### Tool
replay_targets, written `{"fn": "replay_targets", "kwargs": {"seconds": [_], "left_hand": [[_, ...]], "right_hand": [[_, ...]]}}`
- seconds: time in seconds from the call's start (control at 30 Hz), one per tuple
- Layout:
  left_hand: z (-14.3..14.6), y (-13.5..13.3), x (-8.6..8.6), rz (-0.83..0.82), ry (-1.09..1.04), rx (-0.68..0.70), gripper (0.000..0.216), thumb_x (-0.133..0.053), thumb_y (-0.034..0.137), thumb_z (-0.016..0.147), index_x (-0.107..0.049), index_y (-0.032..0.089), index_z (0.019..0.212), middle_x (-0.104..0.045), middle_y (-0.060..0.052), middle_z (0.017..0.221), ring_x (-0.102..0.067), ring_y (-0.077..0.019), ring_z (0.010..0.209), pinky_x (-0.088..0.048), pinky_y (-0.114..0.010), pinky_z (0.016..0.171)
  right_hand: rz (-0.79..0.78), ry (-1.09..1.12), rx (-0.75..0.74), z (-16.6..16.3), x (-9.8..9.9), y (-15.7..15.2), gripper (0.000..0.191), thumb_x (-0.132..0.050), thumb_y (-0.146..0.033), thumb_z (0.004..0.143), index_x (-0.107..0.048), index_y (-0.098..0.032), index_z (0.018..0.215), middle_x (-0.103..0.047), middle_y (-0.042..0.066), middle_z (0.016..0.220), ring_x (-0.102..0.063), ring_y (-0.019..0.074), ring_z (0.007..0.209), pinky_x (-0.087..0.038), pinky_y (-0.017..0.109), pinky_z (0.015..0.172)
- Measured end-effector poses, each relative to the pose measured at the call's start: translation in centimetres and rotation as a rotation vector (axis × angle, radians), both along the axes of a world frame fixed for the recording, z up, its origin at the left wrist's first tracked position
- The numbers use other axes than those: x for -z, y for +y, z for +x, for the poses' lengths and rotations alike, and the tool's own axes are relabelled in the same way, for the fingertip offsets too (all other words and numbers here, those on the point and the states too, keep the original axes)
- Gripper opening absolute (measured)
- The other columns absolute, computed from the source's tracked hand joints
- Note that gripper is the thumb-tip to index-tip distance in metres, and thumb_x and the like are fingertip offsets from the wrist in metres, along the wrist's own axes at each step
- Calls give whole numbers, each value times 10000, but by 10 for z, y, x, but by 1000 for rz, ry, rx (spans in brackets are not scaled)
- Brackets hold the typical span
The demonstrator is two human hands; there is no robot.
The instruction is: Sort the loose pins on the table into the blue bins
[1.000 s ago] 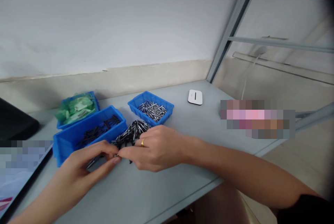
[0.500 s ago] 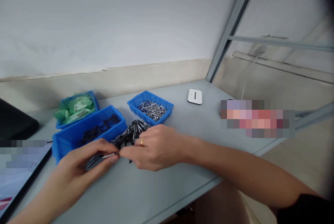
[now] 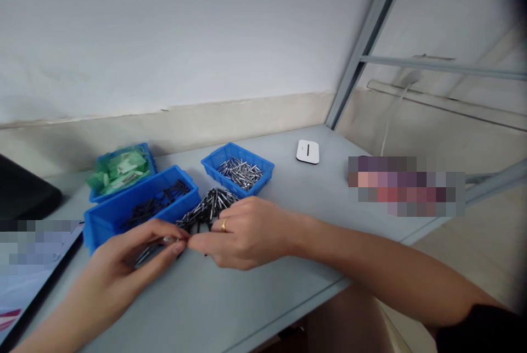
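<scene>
Thumb and fingertips of my left hand [image 3: 123, 268] pinch a small metal pin [image 3: 167, 239], of which only a short shiny part shows. More thin metal pins [image 3: 144, 256] lie in the curl of that palm. My right hand [image 3: 247, 235], with a gold ring, meets the left fingertips in a pinch; what its fingers hold is hidden. Just behind both hands is a loose pile of black-and-silver pin-like parts [image 3: 213, 203] on the grey table [image 3: 206, 309]. Beside the pile stands a blue bin [image 3: 142, 213] of small black parts.
A smaller blue bin [image 3: 267, 173] holds silver pins. At the back left, another blue bin [image 3: 94, 197] contains green plastic bags [image 3: 123, 165]. A white square device [image 3: 308, 152] sits near the wall. Metal frame posts [image 3: 349, 76] rise at the right corner. Blurred patches cover items at both sides.
The pin between my left fingertips showed lengthwise before; now only a short bit is visible. My hands have barely moved.
</scene>
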State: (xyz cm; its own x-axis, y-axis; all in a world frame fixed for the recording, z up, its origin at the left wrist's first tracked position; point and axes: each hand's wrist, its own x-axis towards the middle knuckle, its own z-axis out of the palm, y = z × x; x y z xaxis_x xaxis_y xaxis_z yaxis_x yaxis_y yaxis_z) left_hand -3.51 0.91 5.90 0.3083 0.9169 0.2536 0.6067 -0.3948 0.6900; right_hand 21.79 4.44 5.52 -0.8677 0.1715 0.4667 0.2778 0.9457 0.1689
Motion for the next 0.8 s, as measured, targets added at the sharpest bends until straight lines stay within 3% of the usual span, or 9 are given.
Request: {"fn": "replay_targets", "kwargs": {"seconds": [0.2, 0.47, 0.67, 0.8], "left_hand": [[4, 2, -4, 100, 10, 27, 147, -713, 425, 803, -732, 280, 803, -753, 27, 739, -702, -161, 644, -565, -165, 590], [15, -5, -9, -61, 50, 5, 257, -648, 490, 847, -720, 259, 758, -744, 17, 749, -679, -172, 700, -531, -203, 668], [9, 3, -8, 61, 91, 146, 151, -671, 403, 847, -746, 280, 798, -757, 28, 745, -699, -156, 660, -539, -166, 615], [10, 1, -7, 26, 44, 55, 184, -685, 452, 838, -752, 282, 813, -757, 19, 768, -692, -165, 697, -549, -182, 669]], "right_hand": [[10, 73, 17, -1, -2, 0, 285, -442, -230, 981, -606, -198, 1212, -563, -62, 632, -522, 105, 590, -310, 274, 555], [20, 94, 20, -2, -4, 0, 296, -390, -198, 976, -612, -197, 1172, -554, -63, 624, -514, 103, 575, -284, 271, 536], [15, 78, 34, -3, -1, 0, 207, -436, -228, 967, -624, -201, 1050, -533, -62, 586, -517, 113, 575, -287, 272, 539], [12, 66, 35, -2, 0, 0, 191, -446, -236, 961, -626, -207, 1020, -537, -61, 591, -513, 113, 581, -271, 275, 538]]}}
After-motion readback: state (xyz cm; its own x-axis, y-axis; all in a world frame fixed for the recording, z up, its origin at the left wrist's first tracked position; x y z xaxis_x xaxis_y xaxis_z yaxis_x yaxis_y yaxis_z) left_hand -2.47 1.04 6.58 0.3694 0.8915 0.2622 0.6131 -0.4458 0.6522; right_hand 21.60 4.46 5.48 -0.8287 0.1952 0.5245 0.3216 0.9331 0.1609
